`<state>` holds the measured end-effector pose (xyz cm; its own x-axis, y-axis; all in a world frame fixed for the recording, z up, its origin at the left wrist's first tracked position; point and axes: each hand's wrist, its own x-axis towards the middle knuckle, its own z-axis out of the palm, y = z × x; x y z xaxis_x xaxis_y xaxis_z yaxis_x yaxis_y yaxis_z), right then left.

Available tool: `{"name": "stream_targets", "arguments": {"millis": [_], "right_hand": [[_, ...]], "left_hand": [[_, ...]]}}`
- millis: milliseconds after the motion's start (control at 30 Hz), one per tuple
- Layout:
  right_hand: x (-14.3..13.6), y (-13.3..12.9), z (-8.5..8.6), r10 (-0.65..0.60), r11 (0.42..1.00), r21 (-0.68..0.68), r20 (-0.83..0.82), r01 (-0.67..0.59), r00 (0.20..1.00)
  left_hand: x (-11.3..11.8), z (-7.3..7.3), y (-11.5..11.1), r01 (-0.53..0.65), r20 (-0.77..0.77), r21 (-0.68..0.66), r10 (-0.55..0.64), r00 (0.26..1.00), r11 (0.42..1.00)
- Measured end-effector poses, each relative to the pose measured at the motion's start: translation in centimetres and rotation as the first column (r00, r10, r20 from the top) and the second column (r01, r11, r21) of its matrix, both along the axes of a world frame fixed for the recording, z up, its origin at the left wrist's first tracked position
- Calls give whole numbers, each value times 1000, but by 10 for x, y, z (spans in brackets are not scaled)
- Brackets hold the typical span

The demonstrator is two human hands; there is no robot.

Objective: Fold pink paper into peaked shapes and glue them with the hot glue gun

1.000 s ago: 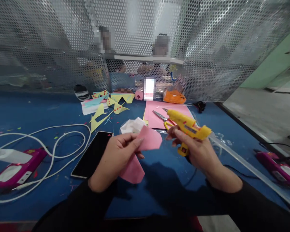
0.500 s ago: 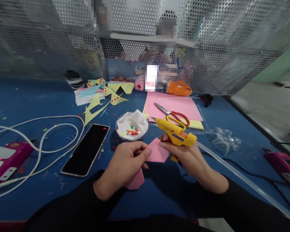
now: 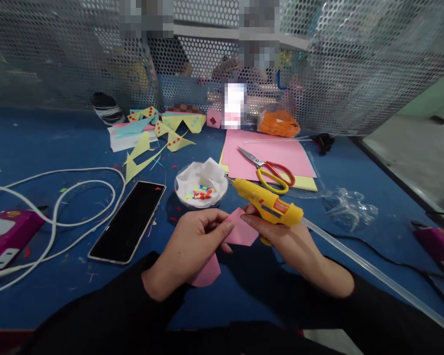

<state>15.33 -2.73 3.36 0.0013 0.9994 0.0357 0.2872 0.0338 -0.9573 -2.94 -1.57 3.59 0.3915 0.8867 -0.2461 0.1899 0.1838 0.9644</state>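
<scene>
The left hand [image 3: 192, 244] pinches a piece of pink paper [image 3: 241, 232] between thumb and fingers; more pink shows below the grip. The right hand [image 3: 294, 246] steadies that paper's right edge with its fingertips while grasping a yellow glue gun [image 3: 259, 198], nozzle pointing forward and left above the paper. A clear glue stick [image 3: 355, 257] trails from the gun toward the lower right. Just beyond the grip sits a bowl [image 3: 199, 204] of coloured scraps [image 3: 202, 193]; beyond it to the right, scissors [image 3: 250, 157] rest on pink sheets [image 3: 288, 157]. Left of the grip lie a phone [image 3: 128, 222] and a looped white cable [image 3: 85, 181].
</scene>
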Motion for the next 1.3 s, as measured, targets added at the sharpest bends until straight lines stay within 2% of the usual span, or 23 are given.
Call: {"name": "stream_targets", "arguments": {"millis": [67,167,300,467,567,700,900,1100,1300], "right_hand": [[3,-4,3,-28,998,49,37,26,999],[14,-14,5,-86,978,200,129,59,988],[27,-26,8,-50,907,410,332,-96,942],[19,-25,13,77,878,386,471,-283,879],[13,-23,12,111,864,383,486,-326,867],[14,-24,9,88,857,403,500,-321,862],[19,-27,3,108,868,362,533,-341,839],[15,-25,7,82,874,367,536,-319,840],[11,-24,10,41,854,419,537,-309,842]], "left_hand": [[-1,3,0,-38,7,-1,38,999,999],[-4,8,1,-104,55,26,103,993,994],[-7,9,3,-144,78,27,141,987,989],[-7,7,4,-150,119,-27,153,981,988],[-7,9,4,-155,111,-29,157,981,988],[-7,11,4,-158,107,-17,159,981,987],[-8,11,4,-159,84,-7,159,984,987],[-7,11,3,-146,41,14,146,989,989],[-6,12,4,-152,15,21,152,988,988]]}}
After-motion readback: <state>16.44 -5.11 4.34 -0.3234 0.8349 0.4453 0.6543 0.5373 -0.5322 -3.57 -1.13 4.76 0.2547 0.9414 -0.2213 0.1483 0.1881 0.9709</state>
